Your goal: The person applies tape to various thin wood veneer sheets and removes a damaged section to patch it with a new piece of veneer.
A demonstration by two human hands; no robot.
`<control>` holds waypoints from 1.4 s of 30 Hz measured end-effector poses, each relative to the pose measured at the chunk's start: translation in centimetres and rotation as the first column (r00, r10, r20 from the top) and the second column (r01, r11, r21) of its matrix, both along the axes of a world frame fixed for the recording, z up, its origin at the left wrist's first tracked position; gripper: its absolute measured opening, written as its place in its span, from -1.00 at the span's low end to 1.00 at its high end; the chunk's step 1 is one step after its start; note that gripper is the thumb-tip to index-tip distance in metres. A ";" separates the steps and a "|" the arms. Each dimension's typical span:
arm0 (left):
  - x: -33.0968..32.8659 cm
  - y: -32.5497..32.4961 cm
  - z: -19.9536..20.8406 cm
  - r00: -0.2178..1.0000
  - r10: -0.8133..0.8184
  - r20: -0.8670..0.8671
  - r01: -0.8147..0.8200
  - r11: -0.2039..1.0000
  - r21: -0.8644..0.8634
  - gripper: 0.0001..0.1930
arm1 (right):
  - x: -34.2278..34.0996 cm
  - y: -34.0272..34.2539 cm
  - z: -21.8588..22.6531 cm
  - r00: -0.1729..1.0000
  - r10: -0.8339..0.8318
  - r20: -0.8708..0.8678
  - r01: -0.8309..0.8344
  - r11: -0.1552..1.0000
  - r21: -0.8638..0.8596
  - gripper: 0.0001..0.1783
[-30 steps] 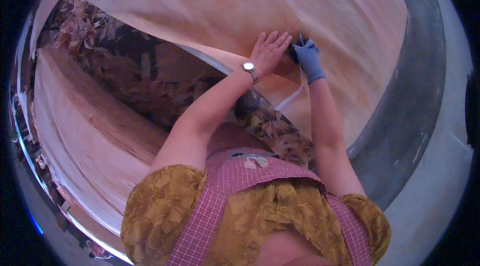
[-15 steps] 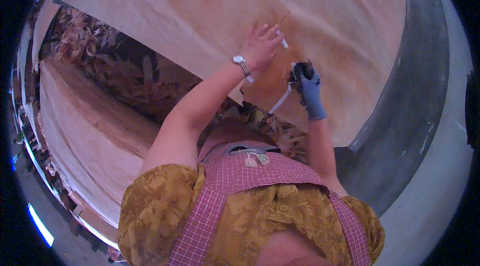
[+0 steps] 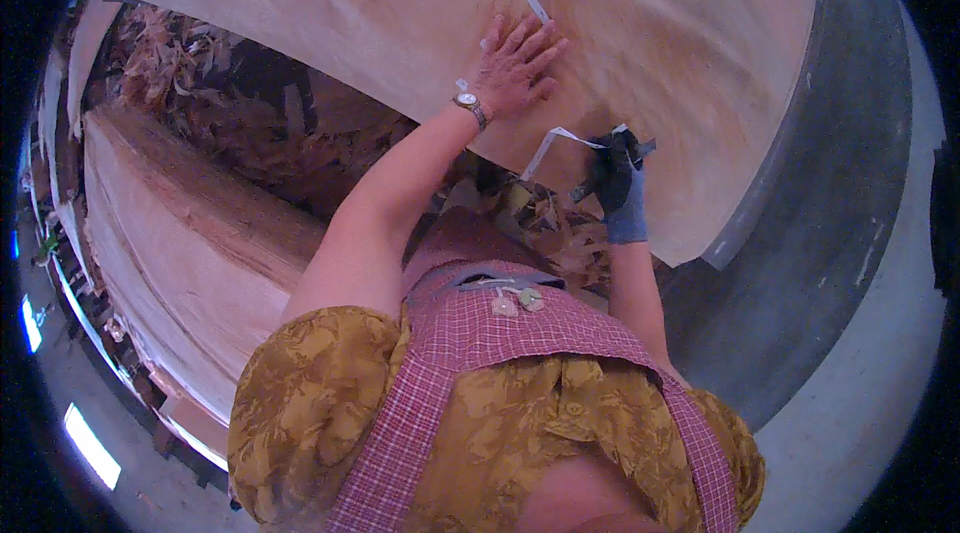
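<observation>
My left hand (image 3: 517,68) is bare, with a wristwatch (image 3: 470,109) on the wrist. It lies flat with fingers spread on a large pale-brown wood veneer sheet (image 3: 400,13). Just beyond its fingertips, a short white tape piece (image 3: 536,6) sticks to the veneer. My right hand (image 3: 622,183), in a blue-grey glove with a dark palm, is closed near the sheet's near edge. A dark, narrow tool (image 3: 581,192) pokes out of its grip; its kind is unclear. From the fingers a white tape strip (image 3: 545,146) runs left, bent over the edge.
Torn veneer scraps (image 3: 180,58) fill the gap beneath and left of the sheet. A stack of curved veneer (image 3: 180,263) stands at the left. A dark grey surface (image 3: 800,283) curves along the right, beside a pale floor (image 3: 890,333).
My left hand has shifted slightly left and spread its fingers. The nearby tape piece now shows farther up. The strip at my right hand, straighter before, is bent and reaches farther left.
</observation>
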State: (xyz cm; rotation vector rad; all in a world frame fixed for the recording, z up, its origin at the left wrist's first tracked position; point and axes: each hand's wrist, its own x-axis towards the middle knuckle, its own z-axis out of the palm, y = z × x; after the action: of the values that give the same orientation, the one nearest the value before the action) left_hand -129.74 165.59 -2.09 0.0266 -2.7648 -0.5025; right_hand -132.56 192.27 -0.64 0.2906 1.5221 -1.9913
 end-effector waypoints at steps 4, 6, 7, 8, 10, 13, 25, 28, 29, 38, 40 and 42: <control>0.1 0.3 -0.6 1.000 0.017 0.013 -0.016 0.997 -0.077 -0.39 | 1.1 2.5 -0.2 0.995 -0.068 0.079 0.071 0.997 -0.040 -0.90; 0.0 0.1 -0.8 1.000 0.008 0.004 -0.007 0.995 -0.095 -0.39 | 1.9 4.6 -1.7 0.995 -0.088 0.038 0.090 0.994 -0.060 -0.89; -0.1 0.2 -0.8 1.000 0.004 -0.001 -0.004 0.996 -0.091 -0.39 | 2.3 6.0 -2.5 0.995 -0.097 0.017 0.098 0.993 -0.069 -0.88; 0.0 0.0 -1.0 1.000 0.009 -0.004 -0.010 0.996 -0.088 -0.39 | 2.7 6.9 -2.5 0.995 -0.094 0.044 0.098 0.990 -0.105 -0.89; 0.0 0.0 -1.4 1.000 0.014 0.004 -0.014 0.996 -0.092 -0.39 | 3.7 8.9 -2.1 0.991 -0.095 0.094 0.110 0.979 -0.171 -0.90; -0.1 0.4 -1.1 1.000 0.006 0.001 -0.006 0.996 -0.090 -0.40 | 5.3 13.3 -4.7 0.911 0.096 -0.401 0.038 0.949 0.313 -0.90; 0.2 -0.1 -0.4 1.000 0.015 0.013 -0.014 0.996 -0.083 -0.37 | 6.9 22.8 2.2 0.973 -0.227 0.043 0.209 0.944 0.253 -0.81; 1.7 0.9 2.1 0.986 0.140 -0.089 -0.137 0.990 0.039 -0.37 | 4.6 19.1 11.4 0.991 0.121 -0.061 -0.076 0.870 0.487 -0.77; 3.1 1.9 3.7 0.971 0.205 -0.123 -0.196 0.977 0.080 -0.37 | 4.2 17.5 14.4 0.963 0.266 -0.052 -0.194 0.808 0.556 -0.76; 15.7 12.5 15.8 0.996 -0.020 0.086 -0.088 -0.128 0.988 -0.84 | 7.0 3.3 18.1 0.537 0.691 -0.484 -0.497 0.723 0.480 -0.66; 16.5 10.7 17.2 0.998 0.011 0.056 -0.055 -0.079 0.995 -0.82 | 7.3 0.8 19.9 0.460 0.721 -0.519 -0.514 0.692 0.506 -0.61; 17.2 8.3 20.2 0.995 0.093 -0.029 0.021 0.094 0.995 -0.82 | 7.7 -1.4 21.8 0.535 0.711 -0.455 -0.539 0.703 0.464 -0.56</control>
State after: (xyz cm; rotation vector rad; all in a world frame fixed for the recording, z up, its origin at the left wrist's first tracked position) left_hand -112.58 173.90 18.11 0.3831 -1.6866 -2.2257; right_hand -124.91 190.87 21.12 -0.8118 1.9185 -1.2993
